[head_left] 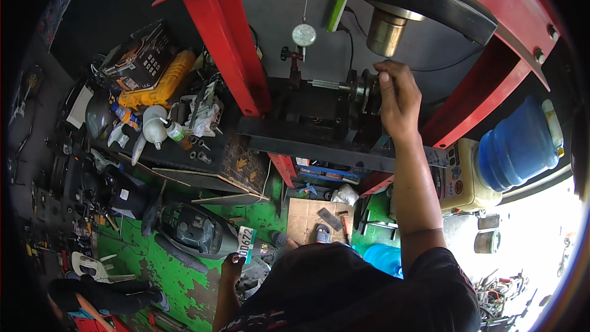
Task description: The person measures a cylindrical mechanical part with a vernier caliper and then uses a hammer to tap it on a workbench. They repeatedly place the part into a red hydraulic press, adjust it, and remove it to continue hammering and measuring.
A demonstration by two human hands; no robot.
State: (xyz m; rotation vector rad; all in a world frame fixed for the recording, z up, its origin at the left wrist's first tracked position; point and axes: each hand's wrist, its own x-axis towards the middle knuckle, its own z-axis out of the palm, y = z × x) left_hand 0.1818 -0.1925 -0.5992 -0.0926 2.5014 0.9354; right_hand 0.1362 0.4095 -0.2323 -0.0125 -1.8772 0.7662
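Across the bed of a red and black press lies a metal crankshaft (371, 89), its thin shaft (326, 85) pointing left. My right hand (402, 98) is closed at its right end, thumb and fingers pinched together; the spot they grip is partly hidden. Left of the crankshaft stands a dial gauge (303, 35) with a round white face, on a holder with a red clamp (295, 64). Above hangs the brass-coloured press ram (386, 32), apart from the crankshaft. My left hand (231, 268) hangs low at my side, fingers curled; what they hold, if anything, is unclear.
Red press posts (233, 43) flank the bed. On the left, a bench carries a yellow case (161, 80), a dark box (138, 55) and bottles. A scooter (193, 230) stands below it. Blue water jugs (519, 141) are at right. A person (98, 301) sits at lower left.
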